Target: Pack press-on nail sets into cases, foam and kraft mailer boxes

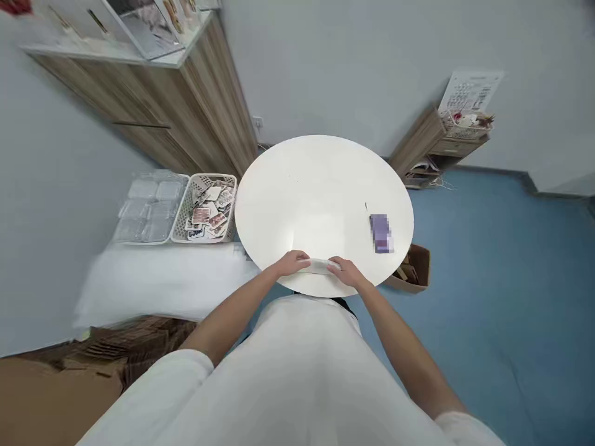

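Both my hands rest at the near edge of a round white table (320, 192). My left hand (292, 263) and my right hand (346, 271) are closed on the two ends of a small flat white object (320, 266) that lies between them on the tabletop. What the object is I cannot make out. A purple, blurred rectangular item (381, 232) lies on the right side of the table, apart from my hands. A tiny dark speck (365, 205) sits just beyond it.
Left of the table stand a white basket of small printed packets (209, 210) and a clear plastic tray (149, 207) on a white surface. A wooden cabinet (186, 105) is behind them. A cardboard box (411, 269) sits on the blue floor right of the table; a low wooden shelf (437, 145) stands by the wall.
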### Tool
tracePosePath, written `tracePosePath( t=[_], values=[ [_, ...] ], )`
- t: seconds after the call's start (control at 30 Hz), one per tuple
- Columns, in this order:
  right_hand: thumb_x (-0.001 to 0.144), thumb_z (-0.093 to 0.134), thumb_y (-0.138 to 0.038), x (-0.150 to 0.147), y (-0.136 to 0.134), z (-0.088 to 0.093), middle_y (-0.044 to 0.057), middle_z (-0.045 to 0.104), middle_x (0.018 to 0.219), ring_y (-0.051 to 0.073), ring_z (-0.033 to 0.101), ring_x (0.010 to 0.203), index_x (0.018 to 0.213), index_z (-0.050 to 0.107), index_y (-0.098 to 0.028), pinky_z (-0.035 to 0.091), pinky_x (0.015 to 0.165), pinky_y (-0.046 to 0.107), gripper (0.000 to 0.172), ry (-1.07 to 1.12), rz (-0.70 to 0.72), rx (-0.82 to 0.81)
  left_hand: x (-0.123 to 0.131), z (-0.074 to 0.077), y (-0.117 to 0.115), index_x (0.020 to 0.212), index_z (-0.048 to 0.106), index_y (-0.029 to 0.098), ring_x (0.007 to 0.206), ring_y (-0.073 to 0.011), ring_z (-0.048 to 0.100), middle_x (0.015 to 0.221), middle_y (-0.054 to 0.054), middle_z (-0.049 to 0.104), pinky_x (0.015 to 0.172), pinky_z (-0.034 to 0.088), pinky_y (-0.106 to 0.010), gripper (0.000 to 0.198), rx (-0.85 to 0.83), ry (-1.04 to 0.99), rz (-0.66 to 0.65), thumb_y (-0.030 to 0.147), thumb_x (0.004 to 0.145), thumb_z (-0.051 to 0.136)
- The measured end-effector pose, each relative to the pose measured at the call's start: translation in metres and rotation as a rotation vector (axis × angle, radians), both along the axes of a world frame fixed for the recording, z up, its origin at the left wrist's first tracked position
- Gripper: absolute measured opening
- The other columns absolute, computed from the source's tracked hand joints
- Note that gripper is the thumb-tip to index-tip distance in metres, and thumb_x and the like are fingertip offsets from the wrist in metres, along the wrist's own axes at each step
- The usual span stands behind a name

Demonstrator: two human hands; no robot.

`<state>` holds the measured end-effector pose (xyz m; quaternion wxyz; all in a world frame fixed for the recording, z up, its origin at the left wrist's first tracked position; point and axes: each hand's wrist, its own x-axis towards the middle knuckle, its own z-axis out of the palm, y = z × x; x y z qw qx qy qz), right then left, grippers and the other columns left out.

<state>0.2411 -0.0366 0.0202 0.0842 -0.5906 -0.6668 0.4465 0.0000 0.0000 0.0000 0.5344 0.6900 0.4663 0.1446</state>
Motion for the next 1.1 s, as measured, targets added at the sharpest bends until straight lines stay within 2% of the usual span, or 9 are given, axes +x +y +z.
tracePosePath(
  t=[0.13,0.37,0.47,0.53,0.6,0.67,0.73,0.8,1.1],
  values=[
    [0.073,0.055,-0.042,0.007,0.012,-0.008,0.006,0.059,0.110,0.019,0.054,0.099,0.107,0.053,-0.022,0.041,0.082,0.031,0.039,0.047,-0.145,0.006,-0.013,-0.010,0.005,0.076,0.062,0.016,0.069,-0.0160,0.055,0.072,-0.002,0.061,0.062,0.041,-0.025,0.026,-0.014,0.090,0.151,0.039,0.069,0.054],
    [0.074,0.045,-0.029,0.007,0.020,-0.028,0.004,0.062,0.081,0.018,0.058,0.074,0.102,0.053,-0.018,0.044,0.066,0.029,0.031,-0.061,-0.394,-0.022,-0.009,-0.025,0.002,0.063,0.052,0.017,0.057,-0.0131,0.048,0.056,0.002,0.049,0.055,0.036,-0.024,0.020,-0.014,0.303,0.374,0.032,0.074,0.046],
    [0.074,0.044,-0.028,0.003,0.017,-0.030,0.006,0.060,0.089,0.020,0.057,0.081,0.113,0.046,-0.018,0.044,0.070,0.032,0.041,-0.113,-0.448,0.009,-0.007,-0.021,0.001,0.075,0.054,0.017,0.067,-0.0166,0.052,0.066,-0.001,0.054,0.061,0.038,-0.027,0.012,-0.002,0.375,0.431,0.027,0.072,0.049],
    [0.074,0.045,-0.028,0.000,0.014,-0.027,0.010,0.055,0.104,0.023,0.053,0.094,0.121,0.039,-0.017,0.042,0.078,0.036,0.049,-0.174,-0.444,0.122,-0.006,-0.014,-0.001,0.095,0.052,0.017,0.084,-0.0204,0.054,0.087,-0.006,0.058,0.070,0.040,-0.030,0.024,0.102,0.425,0.467,0.025,0.072,0.050],
    [0.075,0.047,-0.029,-0.004,0.012,-0.023,0.013,0.048,0.118,0.026,0.046,0.107,0.123,0.037,-0.017,0.037,0.086,0.039,0.050,-0.252,-0.343,0.299,-0.002,-0.006,-0.004,0.112,0.044,0.017,0.103,-0.0234,0.048,0.111,-0.011,0.051,0.081,0.038,-0.034,0.040,0.295,0.461,0.404,0.027,0.074,0.050],
    [0.075,0.050,-0.033,-0.009,0.010,-0.019,0.014,0.044,0.124,0.028,0.039,0.115,0.119,0.041,-0.018,0.033,0.091,0.042,0.048,-0.309,-0.144,0.431,0.004,0.000,-0.007,0.118,0.040,0.019,0.116,-0.0257,0.038,0.125,-0.012,0.042,0.091,0.033,-0.037,0.050,0.476,0.470,0.204,0.034,0.072,0.054],
    [0.071,0.057,-0.036,-0.014,0.009,-0.018,0.014,0.040,0.129,0.029,0.033,0.121,0.115,0.044,-0.018,0.029,0.095,0.043,0.050,-0.334,0.065,0.450,0.012,0.002,-0.010,0.117,0.042,0.020,0.122,-0.0282,0.030,0.132,-0.011,0.037,0.096,0.026,-0.040,0.058,0.555,0.473,-0.030,0.040,0.066,0.060],
    [0.065,0.063,-0.033,-0.018,0.009,-0.019,0.013,0.038,0.132,0.029,0.030,0.123,0.113,0.044,-0.019,0.025,0.097,0.043,0.054,-0.360,0.206,0.427,0.019,0.002,-0.012,0.116,0.043,0.021,0.124,-0.0294,0.028,0.133,-0.010,0.037,0.098,0.021,-0.043,0.062,0.571,0.499,-0.171,0.040,0.061,0.065],
    [0.065,0.059,-0.025,-0.024,-0.010,-0.016,0.010,0.052,0.114,0.024,0.048,0.103,0.106,0.046,-0.019,0.032,0.088,0.037,0.043,-0.349,0.238,0.321,0.018,0.004,-0.023,0.105,0.049,0.020,0.105,-0.0260,0.045,0.106,-0.008,0.055,0.094,0.021,-0.044,0.045,0.532,0.479,-0.242,0.032,0.062,0.059]
  ],
)
